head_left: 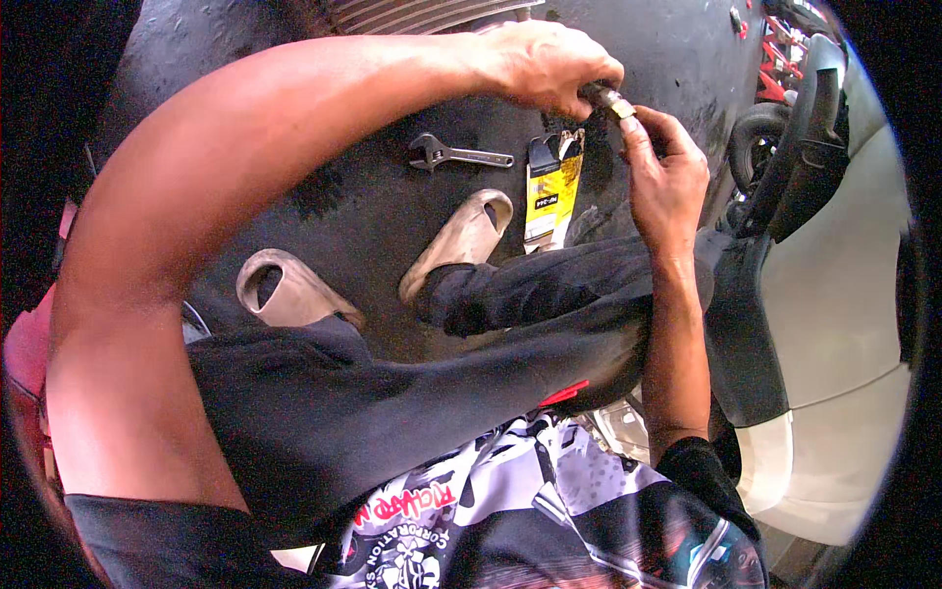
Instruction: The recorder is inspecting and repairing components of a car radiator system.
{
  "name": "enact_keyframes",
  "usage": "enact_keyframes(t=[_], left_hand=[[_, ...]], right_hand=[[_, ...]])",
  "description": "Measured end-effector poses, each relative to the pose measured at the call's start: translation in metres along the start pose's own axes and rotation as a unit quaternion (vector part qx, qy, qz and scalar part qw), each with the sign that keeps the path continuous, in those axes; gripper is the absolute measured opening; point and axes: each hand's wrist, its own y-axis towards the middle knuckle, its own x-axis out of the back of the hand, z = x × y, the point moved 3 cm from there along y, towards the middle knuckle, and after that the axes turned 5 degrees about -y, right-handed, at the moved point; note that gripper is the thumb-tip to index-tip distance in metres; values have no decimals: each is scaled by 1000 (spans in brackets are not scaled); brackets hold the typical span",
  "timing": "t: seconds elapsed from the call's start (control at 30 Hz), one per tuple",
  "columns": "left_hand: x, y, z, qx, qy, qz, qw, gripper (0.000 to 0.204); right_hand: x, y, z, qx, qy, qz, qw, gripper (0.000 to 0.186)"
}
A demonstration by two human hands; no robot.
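My left hand [552,69] reaches across from the left, its fingers closed around the dark end of a small metal fitting [612,99]. At the fitting's other end, which is pale brass in colour, my right hand [667,167] pinches with thumb and fingertips. The left fingers partly cover the dark end. On the dark floor below the hands lies an opened yellow, black and white cardboard box [551,196]. An adjustable wrench [459,155] rests on the floor to the left of that box, touched by neither hand.
My feet, in beige slides [457,236], are planted on the floor below the wrench. A large pale vehicle panel [844,314] stands close by my right arm, with a black tyre [758,147] beyond. A slatted metal piece [422,14] sits at the top edge.
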Motion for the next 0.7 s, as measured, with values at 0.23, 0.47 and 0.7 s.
enact_keyframes(t=[0.23,0.47,0.7], left_hand=[[2,2,1,9,-23,1,1000,29],[-5,4,5,-11,3,-15,1000,33],[-8,2,-7,-89,-16,-85,992,40]], right_hand=[[-3,0,-1,15,25,-16,999,28],[-5,0,0,18,0,-12,1000,28],[-3,-1,-3,36,30,-14,999,29]])
